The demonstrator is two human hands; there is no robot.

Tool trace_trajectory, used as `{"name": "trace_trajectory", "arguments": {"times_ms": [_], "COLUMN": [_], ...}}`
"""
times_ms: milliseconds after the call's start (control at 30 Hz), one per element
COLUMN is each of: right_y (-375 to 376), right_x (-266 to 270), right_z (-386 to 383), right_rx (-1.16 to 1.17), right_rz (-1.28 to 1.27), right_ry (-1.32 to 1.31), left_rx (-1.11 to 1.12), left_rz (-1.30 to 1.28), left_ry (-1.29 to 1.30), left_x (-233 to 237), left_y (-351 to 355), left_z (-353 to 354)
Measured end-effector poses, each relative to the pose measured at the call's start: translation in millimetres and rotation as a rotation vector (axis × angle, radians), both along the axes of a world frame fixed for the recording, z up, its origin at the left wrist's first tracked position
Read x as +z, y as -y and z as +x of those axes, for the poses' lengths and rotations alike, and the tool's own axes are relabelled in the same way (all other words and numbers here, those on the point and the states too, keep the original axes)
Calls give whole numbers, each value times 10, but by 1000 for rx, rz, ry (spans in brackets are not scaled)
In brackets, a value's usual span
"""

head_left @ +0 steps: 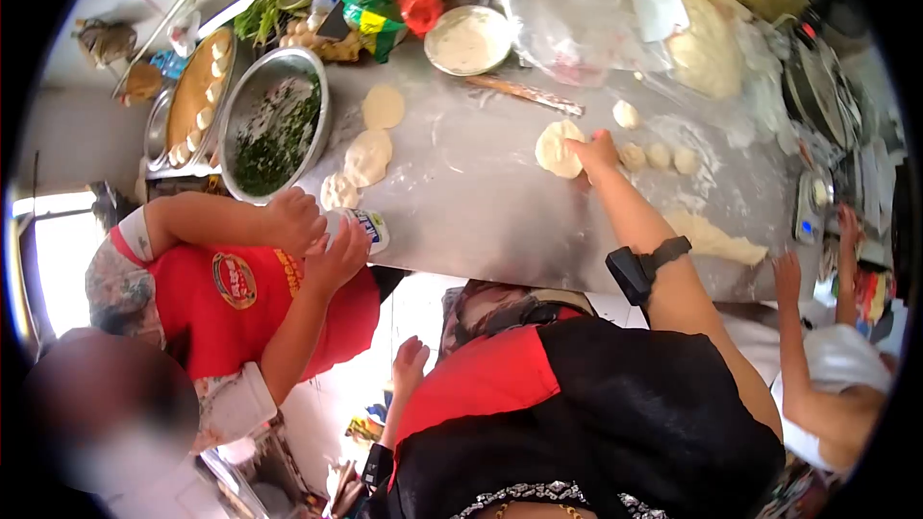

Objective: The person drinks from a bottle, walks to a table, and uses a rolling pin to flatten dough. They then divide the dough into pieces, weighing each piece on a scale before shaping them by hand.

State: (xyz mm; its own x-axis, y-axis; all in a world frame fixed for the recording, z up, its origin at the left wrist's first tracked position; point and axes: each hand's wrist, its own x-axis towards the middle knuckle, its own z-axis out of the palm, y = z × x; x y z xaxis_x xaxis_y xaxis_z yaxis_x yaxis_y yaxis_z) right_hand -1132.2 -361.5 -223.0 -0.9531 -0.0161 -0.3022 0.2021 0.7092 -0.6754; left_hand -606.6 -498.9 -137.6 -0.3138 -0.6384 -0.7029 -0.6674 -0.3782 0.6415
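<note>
My right hand (600,156) reaches over the metal worktop and grips the right edge of a flat dough round (556,148), with its fingers closed. Just right of it lie several small dough balls (658,156), and another dough ball (626,114) sits slightly farther back. My left hand (411,358) hangs low in front of the table edge, holding nothing, fingers loosely apart. Toward the left of the worktop rest a thin dough round (384,107), a thicker dough round (368,158) and a pleated dough piece (340,192).
At the left, a co-worker in a red apron (260,312) works beside a steel bowl of chopped greens (274,139). A rolling pin (526,94) and flour bowl (468,40) lie farther back. Plastic covers a large dough mass (707,48). Another person's hand (787,277) is at right.
</note>
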Motion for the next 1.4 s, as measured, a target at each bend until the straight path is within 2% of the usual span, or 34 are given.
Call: {"name": "trace_trajectory", "arguments": {"times_ms": [67,100,200,300,367,433,567,600,667,800,900,1000,1100,1200,1300,1400], "right_y": [26,127,378,785,1166,1569,2215,2254,2188,1648,1181,840,640,516,463,490], "right_x": [-222,120,129,-104,-57,-107,-131,-179,-303,-58,-9,170,225,167,222,337], "right_z": [-102,16,199,357,460,498,305,224,18,10,199,405,539,599,647,683], "right_rx": [39,62,302,362,402,437,193,155,85,-21,-67,-89,-65,-99,-139,-184], "right_rz": [-154,-118,-46,-144,-253,-385,-576,-512,-373,-465,-427,-523,-540,-539,-560,-646], "right_ry": [290,282,-7,-58,-47,-43,116,51,-83,84,278,466,445,461,489,556], "left_rx": [100,128,151,71,-47,-67,-149,-164,-147,-46,-15,-138,-525,-756,-661,-443], "left_rz": [43,46,50,6,-13,29,31,28,-12,-118,-168,-179,-174,-320,-383,-364], "left_ry": [-24,-34,-47,-88,-108,-167,-247,-256,-207,-161,-205,-144,-46,141,46,-49], "left_x": [74,87,216,317,307,389,188,150,66,-288,-509,-350,-511,-467,-582,-654], "left_y": [-131,-156,-177,-16,156,314,641,716,853,1045,1122,1163,1132,966,804,652], "left_z": [-133,-223,-510,-1054,-1448,-1944,-2623,-2782,-3053,-3531,-3919,-4358,-4474,-4441,-4281,-4101]}}
